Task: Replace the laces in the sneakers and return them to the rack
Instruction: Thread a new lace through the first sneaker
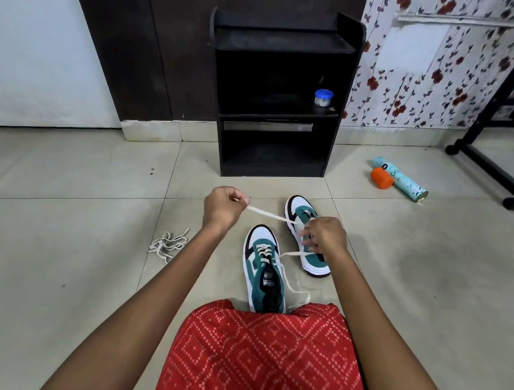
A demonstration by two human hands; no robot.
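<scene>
Two green, white and black sneakers lie on the tiled floor in front of me. The far sneaker point(303, 213) sits to the right, partly covered by my right hand point(325, 234), whose fingers pinch at its eyelets and lace. My left hand point(224, 205) pinches the end of a cream lace point(268, 214) and holds it taut, out to the left of that shoe. The near sneaker point(261, 269) is partly laced, with loose lace ends trailing toward my lap. A bundle of loose laces point(168, 245) lies on the floor to the left.
A black shoe rack point(285, 47) stands against the wall straight ahead, with a small blue-lidded jar point(323, 97) on its middle shelf. A teal tube point(406, 181) and an orange cap point(381, 178) lie on the floor at right. A black wheeled stand point(495, 170) is far right.
</scene>
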